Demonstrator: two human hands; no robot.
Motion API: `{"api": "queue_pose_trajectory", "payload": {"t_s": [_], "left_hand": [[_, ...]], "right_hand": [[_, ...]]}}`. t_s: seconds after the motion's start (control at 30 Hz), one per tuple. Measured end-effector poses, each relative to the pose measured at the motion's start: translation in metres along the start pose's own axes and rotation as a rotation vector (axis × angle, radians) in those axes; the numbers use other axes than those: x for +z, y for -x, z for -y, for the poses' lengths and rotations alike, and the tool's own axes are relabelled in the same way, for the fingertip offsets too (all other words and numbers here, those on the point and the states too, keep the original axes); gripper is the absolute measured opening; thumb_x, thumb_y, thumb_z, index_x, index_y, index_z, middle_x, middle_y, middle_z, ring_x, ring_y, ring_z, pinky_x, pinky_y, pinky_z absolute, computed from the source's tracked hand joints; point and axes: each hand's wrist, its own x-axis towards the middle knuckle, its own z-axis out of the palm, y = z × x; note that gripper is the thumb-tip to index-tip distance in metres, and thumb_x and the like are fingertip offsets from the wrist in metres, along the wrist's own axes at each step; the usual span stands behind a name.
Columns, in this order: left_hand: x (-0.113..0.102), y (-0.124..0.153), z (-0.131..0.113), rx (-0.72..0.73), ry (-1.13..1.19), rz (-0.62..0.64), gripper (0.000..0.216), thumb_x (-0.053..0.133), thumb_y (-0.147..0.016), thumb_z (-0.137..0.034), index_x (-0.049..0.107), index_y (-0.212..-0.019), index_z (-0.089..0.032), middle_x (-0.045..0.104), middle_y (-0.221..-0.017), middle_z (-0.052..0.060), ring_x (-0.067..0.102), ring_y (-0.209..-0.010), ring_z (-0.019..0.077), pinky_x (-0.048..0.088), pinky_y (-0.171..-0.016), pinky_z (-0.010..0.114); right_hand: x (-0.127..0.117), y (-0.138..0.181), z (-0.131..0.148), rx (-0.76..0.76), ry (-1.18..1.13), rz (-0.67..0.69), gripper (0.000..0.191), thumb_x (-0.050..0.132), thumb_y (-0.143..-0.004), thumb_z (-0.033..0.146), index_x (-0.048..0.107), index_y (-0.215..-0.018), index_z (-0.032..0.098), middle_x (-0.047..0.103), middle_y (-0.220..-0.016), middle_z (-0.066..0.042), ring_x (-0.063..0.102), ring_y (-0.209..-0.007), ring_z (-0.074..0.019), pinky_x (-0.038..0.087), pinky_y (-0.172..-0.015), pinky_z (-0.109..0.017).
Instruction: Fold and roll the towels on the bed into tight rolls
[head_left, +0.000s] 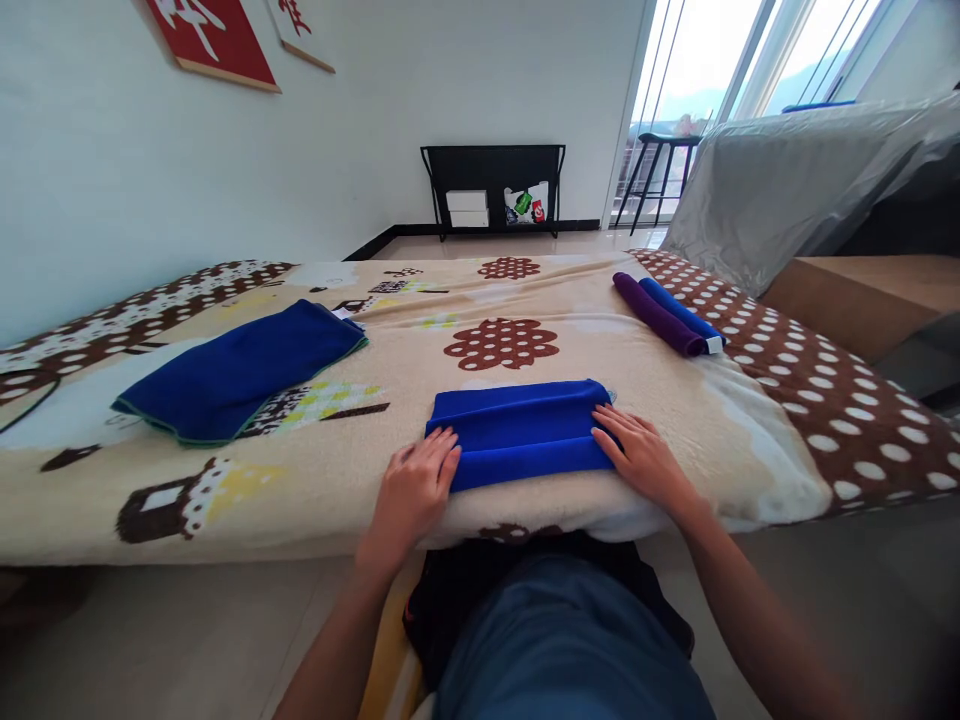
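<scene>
A bright blue towel [525, 430] lies folded in a long rectangle near the front edge of the bed, with creases running along its length. On its left end rests my left hand [422, 475], fingers stretched out and lying on the fabric. My right hand [637, 447] touches the opposite end, its fingers spread and flat, holding nothing. Further left, a darker blue towel [247, 370] with a green edge is spread out, slightly rumpled. To the right are a rolled purple towel [660, 315] and a rolled blue towel [682, 308], side by side; a white tag shows at their near end.
The bed is covered by a cream patterned blanket [405, 350] with brown dotted borders. Beyond it, a black rack [495, 170] stands against the wall. On the right are a plastic-covered piece of furniture [795, 170], a cardboard box [862, 295] and a black stool [664, 145].
</scene>
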Motion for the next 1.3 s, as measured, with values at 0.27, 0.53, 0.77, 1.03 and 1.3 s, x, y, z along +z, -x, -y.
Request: {"api": "queue_pose_trajectory", "payload": {"t_s": [0.27, 0.53, 0.77, 1.03, 1.3], "left_hand": [[-0.008, 0.036, 0.021, 0.102, -0.083, -0.315, 0.030, 0.054, -0.097, -0.022, 0.062, -0.126, -0.024, 0.064, -0.134, 0.013, 0.058, -0.126, 0.0272, 0.032, -0.105, 0.046], [-0.015, 0.050, 0.025, 0.162, -0.012, -0.107, 0.046, 0.054, -0.090, -0.018, 0.054, -0.135, -0.024, 0.064, -0.133, 0.010, 0.057, -0.125, 0.0286, 0.031, -0.104, 0.044], [-0.008, 0.027, 0.026, 0.061, 0.125, -0.121, 0.034, 0.044, -0.096, -0.021, 0.058, -0.127, -0.025, 0.067, -0.121, 0.008, 0.058, -0.117, 0.0262, 0.033, -0.101, 0.044], [-0.021, 0.024, 0.031, 0.063, 0.147, -0.072, 0.032, 0.037, -0.097, -0.020, 0.060, -0.119, -0.023, 0.068, -0.113, 0.006, 0.060, -0.106, 0.0240, 0.033, -0.099, 0.045], [-0.007, -0.007, -0.048, 0.224, -0.002, -0.071, 0.048, 0.044, -0.089, -0.005, 0.055, -0.134, -0.017, 0.063, -0.133, 0.010, 0.055, -0.124, 0.0249, 0.033, -0.107, 0.043]], "right_hand": [[-0.006, 0.037, -0.016, -0.031, 0.031, -0.316, 0.040, 0.057, -0.097, 0.036, 0.057, -0.136, 0.026, 0.061, -0.138, -0.009, 0.059, -0.123, -0.0279, 0.043, -0.104, -0.048], [-0.024, 0.046, -0.036, -0.169, -0.108, -0.004, 0.042, 0.054, -0.098, 0.035, 0.052, -0.141, 0.030, 0.059, -0.140, -0.006, 0.058, -0.124, -0.0246, 0.043, -0.103, -0.046], [-0.024, 0.034, -0.033, -0.143, -0.134, 0.002, 0.034, 0.051, -0.099, 0.034, 0.057, -0.132, 0.026, 0.064, -0.129, -0.007, 0.059, -0.115, -0.0249, 0.043, -0.098, -0.045], [-0.032, 0.031, -0.023, -0.124, -0.112, -0.065, 0.019, 0.048, -0.096, 0.029, 0.065, -0.102, 0.021, 0.067, -0.113, -0.008, 0.058, -0.107, -0.0257, 0.043, -0.092, -0.043], [-0.010, 0.005, 0.049, -0.207, -0.056, -0.146, 0.036, 0.045, -0.094, 0.012, 0.060, -0.126, 0.018, 0.067, -0.124, -0.008, 0.057, -0.116, -0.0240, 0.039, -0.103, -0.044]]}}
